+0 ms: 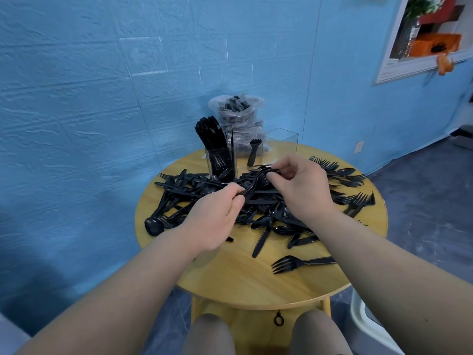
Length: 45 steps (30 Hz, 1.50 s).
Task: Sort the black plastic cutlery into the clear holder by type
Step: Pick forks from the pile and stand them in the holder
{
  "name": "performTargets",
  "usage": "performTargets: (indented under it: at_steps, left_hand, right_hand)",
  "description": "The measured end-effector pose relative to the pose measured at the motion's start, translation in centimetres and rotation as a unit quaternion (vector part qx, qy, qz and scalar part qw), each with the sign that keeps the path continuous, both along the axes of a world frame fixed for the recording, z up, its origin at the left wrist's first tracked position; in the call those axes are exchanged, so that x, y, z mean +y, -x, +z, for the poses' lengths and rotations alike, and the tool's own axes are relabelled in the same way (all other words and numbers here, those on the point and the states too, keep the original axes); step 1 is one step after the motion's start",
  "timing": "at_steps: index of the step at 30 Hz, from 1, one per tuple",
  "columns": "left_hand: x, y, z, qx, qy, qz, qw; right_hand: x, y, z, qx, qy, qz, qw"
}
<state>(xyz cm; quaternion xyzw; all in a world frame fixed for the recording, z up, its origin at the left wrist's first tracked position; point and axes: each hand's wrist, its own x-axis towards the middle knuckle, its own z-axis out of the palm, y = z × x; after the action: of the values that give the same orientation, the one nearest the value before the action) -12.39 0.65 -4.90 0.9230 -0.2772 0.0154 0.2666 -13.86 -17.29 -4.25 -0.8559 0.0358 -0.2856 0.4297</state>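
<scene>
A round wooden counter (256,283) holds a heap of black plastic cutlery (258,201). Above the heap, the left hand (215,216) and right hand (302,185) each close their grip on a piece of cutlery. Behind stands the clear holder (253,152); its left compartment is full, its middle compartment holds one fork (253,152).

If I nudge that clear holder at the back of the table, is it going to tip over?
Probably tippy. The tall clear plastic holder has black plastic cutlery packed into its left compartment only, standing well above the rim, so it likely leans that way. It looks light and may slide on the smooth round wooden table. Push low.
</scene>
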Motion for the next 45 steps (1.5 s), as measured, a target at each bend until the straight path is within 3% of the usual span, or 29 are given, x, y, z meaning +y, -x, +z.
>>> performTargets:
  at_steps: [3, 9, 15, 18, 21, 24, 31, 33, 36, 38, 41, 45]
  left_hand:
    - [0.0, -0.2, 0.0, 0.02, 0.035, -0.015, 0.999]
    - [-0.5, -0.3, -0.2, 0.036, 0.064, -0.016, 0.997]
    - [-0.4, 0.4, -1.0, 0.014, -0.064, -0.02, 0.998]
    - [0.0, 1.0, -2.0, -0.018, -0.09, 0.023, 0.995]
    - [0.7, 1.8, -2.9, -0.047, -0.092, 0.05, 0.993]
    - [0.9, 2.6, -3.3, -0.036, -0.082, 0.056, 0.994]
    - [1.6, 3.5, -3.1, -0.018, -0.067, 0.078, 0.995]
    - [1.8, 3.4, -2.8, -0.01, -0.051, 0.084, 0.995]
    - [2.0, 3.0, -2.0, -0.018, -0.033, 0.097, 0.995]
    - [1.9, 2.7, -1.6, -0.032, -0.021, 0.103, 0.994]
    - [1.7, 2.4, -1.0, -0.038, -0.001, 0.115, 0.993]
    - [1.5, 1.9, -0.2, -0.043, 0.014, 0.108, 0.993]
  right_hand:
    - [-0.2, -0.3, 0.1, 0.008, -0.037, 0.007, 0.999]
    - [-0.3, 0.1, 0.5, -0.018, 0.016, -0.011, 1.0]
    - [-0.6, 1.4, -0.2, 0.016, 0.022, 0.034, 0.999]
    - [-1.4, 3.5, -0.7, 0.054, 0.078, 0.077, 0.993]
    - [-2.2, 5.7, -0.9, 0.201, 0.247, 0.191, 0.929]
    - [-2.3, 6.7, -1.7, 0.275, 0.382, 0.227, 0.852]
    - [-1.2, 6.9, -2.9, 0.258, 0.456, 0.227, 0.821]
    - [-1.0, 6.8, -2.4, 0.222, 0.425, 0.199, 0.855]
    - [-0.7, 6.3, -0.1, 0.139, 0.306, 0.13, 0.933]
    - [-0.6, 5.7, 1.5, 0.093, 0.232, 0.091, 0.964]
    - [-0.6, 4.7, 2.7, 0.061, 0.102, 0.074, 0.99]
    - [-0.5, 3.7, 3.2, 0.076, -0.005, 0.072, 0.994]
